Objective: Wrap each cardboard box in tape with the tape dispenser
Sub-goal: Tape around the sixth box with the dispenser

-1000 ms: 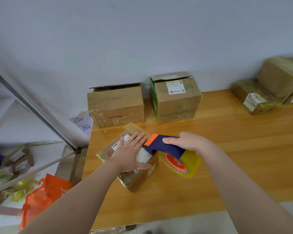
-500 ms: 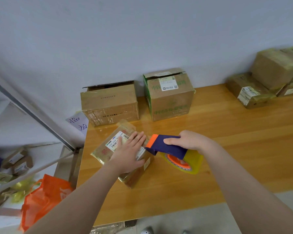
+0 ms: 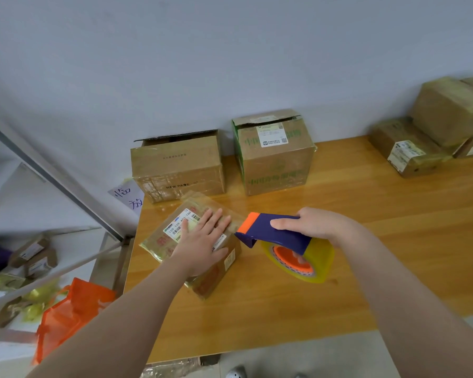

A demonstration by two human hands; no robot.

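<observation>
Both forearms are bare up to the frame's edge, as are the left hand (image 3: 200, 241) and right hand (image 3: 320, 225). The toe of a grey perforated clog (image 3: 236, 372) shows below.

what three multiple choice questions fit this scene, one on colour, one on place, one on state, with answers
1. Colour of the tape dispenser body? A dark blue B green C white
2. Where is the left hand? A flat on the small box B on the dispenser C in the air
3. State of the right hand? A open and empty B gripping the dispenser C a closed empty fist
Answers: 1 A, its body is dark blue; 2 A, straight fingers lie across the box top; 3 B, fingers curl over the dispenser.
</observation>
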